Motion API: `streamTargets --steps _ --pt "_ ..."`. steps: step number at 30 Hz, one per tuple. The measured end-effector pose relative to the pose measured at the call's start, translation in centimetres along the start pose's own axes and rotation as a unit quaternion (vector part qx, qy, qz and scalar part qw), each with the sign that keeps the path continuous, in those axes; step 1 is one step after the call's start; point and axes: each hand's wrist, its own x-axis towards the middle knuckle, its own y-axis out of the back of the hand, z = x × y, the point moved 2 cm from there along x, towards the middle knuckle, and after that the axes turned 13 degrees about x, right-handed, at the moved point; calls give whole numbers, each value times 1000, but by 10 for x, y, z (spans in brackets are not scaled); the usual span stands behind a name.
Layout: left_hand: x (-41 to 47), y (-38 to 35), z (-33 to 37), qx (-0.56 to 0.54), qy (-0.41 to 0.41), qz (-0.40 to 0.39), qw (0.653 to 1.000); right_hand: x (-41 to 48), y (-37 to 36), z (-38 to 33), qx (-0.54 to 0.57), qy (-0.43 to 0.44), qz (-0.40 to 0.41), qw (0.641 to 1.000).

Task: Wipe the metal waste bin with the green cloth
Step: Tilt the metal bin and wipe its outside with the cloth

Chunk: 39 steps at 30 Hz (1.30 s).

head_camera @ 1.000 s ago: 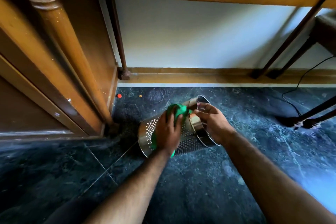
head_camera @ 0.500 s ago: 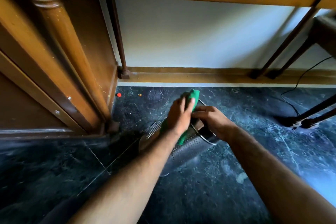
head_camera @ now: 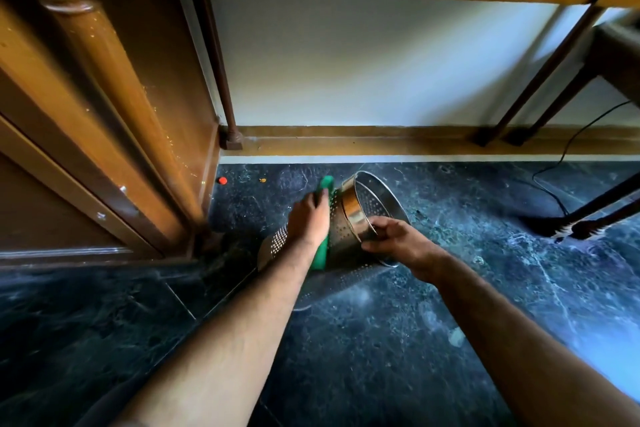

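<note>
The perforated metal waste bin [head_camera: 349, 229] lies tilted on its side on the dark marble floor, its open mouth facing right and away. My left hand [head_camera: 310, 218] presses the green cloth [head_camera: 320, 253] flat against the bin's outer wall on its left side; cloth shows beyond my fingertips and under my wrist. My right hand [head_camera: 398, 244] grips the bin's near rim, thumb and fingers pinched on the edge.
A wooden cabinet [head_camera: 104, 135] stands close on the left, its corner just behind the bin's base. The wall and wooden skirting [head_camera: 381, 144] run behind. Dark chair legs [head_camera: 588, 218] and a black cable [head_camera: 554, 166] sit to the right. A small red bit [head_camera: 222, 180] lies by the cabinet.
My left hand with the cloth has slid from the top of the bin over to its far left side. My right hand has shifted from the upper rim down to the near rim.
</note>
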Motion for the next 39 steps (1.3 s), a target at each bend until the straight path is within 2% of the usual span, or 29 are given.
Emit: streamTargets --steps 4,7,9,11,14,17,20,22,24,26,28,30,32,34,36,37,39 --pt "-18 0 37 -5 -149 72 986 10 5 4 -15 -9 46 999" --pt "-36 -14 16 43 -186 101 976 19 7 0 51 19 106 993" --pt "-40 -19 -8 48 -156 122 979 21 11 -3 75 9 124 989" --pt "-29 -18 -33 75 -67 121 988 18 17 -2 68 -12 119 990" --pt "-4 -9 -49 141 77 34 986 9 23 -1 24 -11 72 997" --pt "8 -4 -25 61 98 -39 993 7 20 -3 -10 -14 26 1000" --pt "6 -5 20 -55 30 -35 997 6 19 -8 -33 -36 15 999" --pt "1 -4 44 -43 -47 -2 998 4 23 -12 -71 -47 18 996" --pt "-11 -7 48 -20 -118 36 992 5 22 -15 -54 -41 36 997" --pt "-29 -18 28 12 -167 53 984 10 17 -19 33 -13 106 994" --pt "-46 -30 -4 54 -193 82 976 15 15 -21 77 6 209 975" --pt "-50 -36 -34 67 -165 108 978 14 17 -20 110 -9 251 962" --pt "-38 -35 -53 86 -83 108 987 9 17 -21 128 -28 218 967" --pt "-17 -31 -61 114 8 26 993 4 12 -22 99 -29 172 980" --pt "1 -21 -57 92 80 -78 989 4 5 -22 71 -13 140 988" --pt "7 -15 -50 63 104 -112 986 4 1 -23 57 -4 127 990" --pt "14 -3 -26 -2 115 -128 985 5 -6 -24 20 14 105 994"
